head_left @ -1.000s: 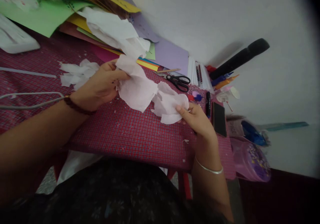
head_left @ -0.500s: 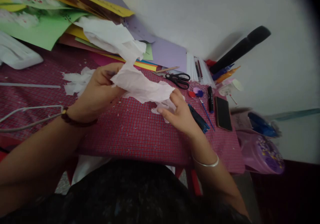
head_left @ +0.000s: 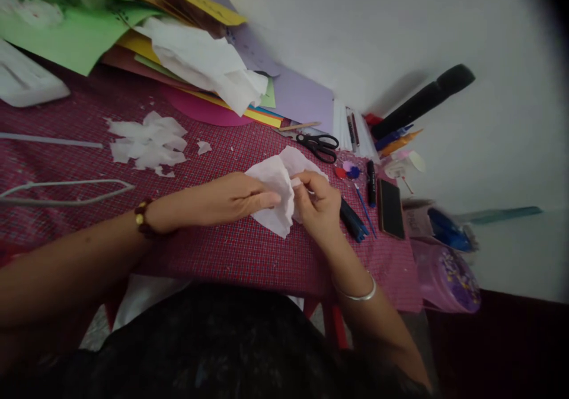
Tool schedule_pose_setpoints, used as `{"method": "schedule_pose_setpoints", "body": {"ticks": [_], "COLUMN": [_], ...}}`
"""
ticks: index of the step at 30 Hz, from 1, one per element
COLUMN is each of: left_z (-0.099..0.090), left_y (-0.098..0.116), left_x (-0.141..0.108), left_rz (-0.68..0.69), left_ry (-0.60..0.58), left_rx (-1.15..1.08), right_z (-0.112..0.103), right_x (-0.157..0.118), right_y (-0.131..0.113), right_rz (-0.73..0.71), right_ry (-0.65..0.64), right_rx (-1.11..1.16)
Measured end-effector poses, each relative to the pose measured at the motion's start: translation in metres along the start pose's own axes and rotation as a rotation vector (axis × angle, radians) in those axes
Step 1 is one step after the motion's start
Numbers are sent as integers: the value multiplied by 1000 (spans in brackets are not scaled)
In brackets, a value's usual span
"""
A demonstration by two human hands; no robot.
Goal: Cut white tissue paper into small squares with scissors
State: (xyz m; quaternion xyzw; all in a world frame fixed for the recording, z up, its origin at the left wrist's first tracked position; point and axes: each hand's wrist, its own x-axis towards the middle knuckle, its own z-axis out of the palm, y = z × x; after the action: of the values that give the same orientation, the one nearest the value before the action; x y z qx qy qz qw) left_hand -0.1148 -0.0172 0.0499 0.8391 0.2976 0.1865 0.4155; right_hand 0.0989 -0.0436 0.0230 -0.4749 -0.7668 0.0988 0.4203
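A piece of white tissue paper [head_left: 275, 191] with ragged edges is held between my hands, over the middle of the table. My left hand [head_left: 240, 197] grips its left side, thumb on top and the fingers partly behind the sheet. At its right edge my right hand [head_left: 317, 203] pinches the tissue between thumb and forefinger. More tissue lies behind it, partly hidden by my right hand. To the left is a heap of torn tissue pieces [head_left: 149, 141]. A bigger crumpled tissue [head_left: 208, 61] rests on the coloured papers at the back.
Black-handled scissors [head_left: 317, 144], a blue stapler-like tool [head_left: 353, 221], a paintbrush [head_left: 365, 200], a black marker [head_left: 371, 182] and a phone [head_left: 391, 208] lie to the right on the checked tablecloth [head_left: 213, 251]. A wall rises behind. White wires [head_left: 66, 191] lie at left.
The tissue strip in my hands has come away from the large crumpled tissue at the back. My left hand has moved right and down, closer to my right hand, uncovering the torn heap.
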Motion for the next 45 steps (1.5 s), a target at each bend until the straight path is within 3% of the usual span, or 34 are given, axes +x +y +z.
{"method": "schedule_pose_setpoints", "body": {"ticks": [4, 9, 13, 18, 21, 24, 27, 33, 37, 45], "left_z": [6, 16, 17, 7, 2, 2, 4, 9, 11, 12], "left_y": [1, -4, -8, -8, -8, -6, -2, 3, 3, 3], "left_x": [4, 12, 12, 10, 7, 5, 4, 6, 6, 4], "left_rz": [-111, -280, -312, -281, -269, -265, -258, -266, -247, -180], "left_ry": [-3, -38, 33, 155, 168, 142, 100, 34, 30, 72], "left_rx": [-333, -501, -570, -647, -639, -630, -624, -579, -523, -464], "right_z": [1, 0, -2, -11, -19, -25, -25, -10, -5, -6], "right_x": [-3, -5, -5, -2, -2, -3, -6, -12, -15, -18], "right_y": [-3, -10, -8, 12, 22, 19, 0, -22, -18, -16], "right_rz": [-115, -198, -89, 181, 255, 153, 68, 99, 141, 144], "right_ry": [-26, -97, -49, 82, 72, 62, 82, -188, -229, -258], "right_rx": [-77, -125, -51, 44, 49, 23, 142, 386, 450, 330]}}
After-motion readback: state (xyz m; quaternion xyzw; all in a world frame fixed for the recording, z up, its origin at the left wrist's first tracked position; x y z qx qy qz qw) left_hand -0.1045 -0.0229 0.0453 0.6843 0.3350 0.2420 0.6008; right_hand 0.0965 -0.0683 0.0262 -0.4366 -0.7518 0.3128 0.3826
